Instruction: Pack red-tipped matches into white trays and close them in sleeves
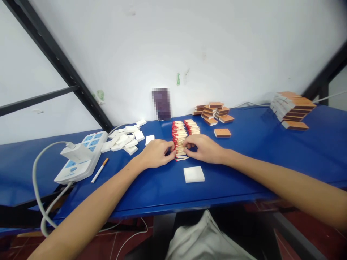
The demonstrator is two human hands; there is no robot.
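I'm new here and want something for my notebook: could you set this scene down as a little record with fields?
Surface: blue table against a white wall
Left hand: fingertips at the red-headed side of the longer match row
Right hand: fingers curled at that row's other side
Second match row: shorter, beyond the right hand
White pieces: heap on the left; single piece nearest the person
Brown-topped boxes: loose heap at the back, stack far right
Left side: power strip, cigarette
Unclear: whether either hand grips matches
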